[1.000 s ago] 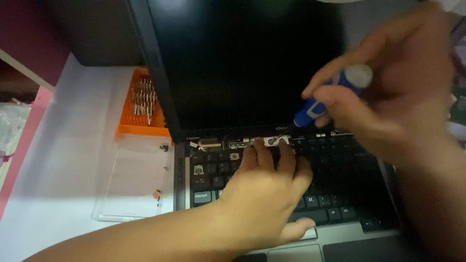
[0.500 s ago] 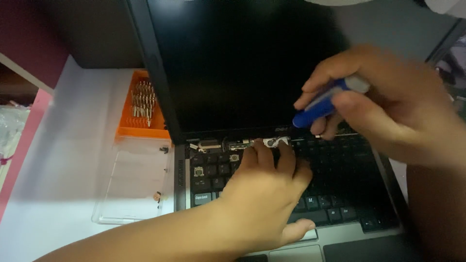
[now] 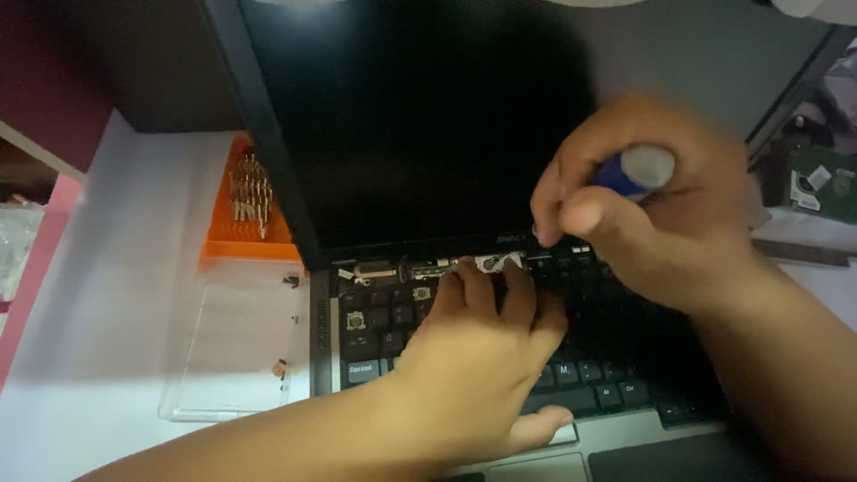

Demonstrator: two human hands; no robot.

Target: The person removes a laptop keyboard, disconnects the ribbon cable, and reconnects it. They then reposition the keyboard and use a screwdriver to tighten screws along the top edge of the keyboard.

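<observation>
An open black laptop with a dark screen stands in front of me. My left hand lies flat on its keyboard, fingertips pressing at the exposed strip of metal parts just below the hinge. My right hand grips a blue screwdriver with a white cap, held upright above the strip's right end. The tip of the screwdriver is hidden behind my fingers.
An orange bit holder with several metal bits sits left of the laptop. In front of it lies a clear plastic lid with small screws on it. The white tabletop spreads to the left. Green circuit hardware lies far right.
My right hand has shifted left and down toward the hinge strip, turning the screwdriver more upright. My left hand has stayed in place on the keyboard.
</observation>
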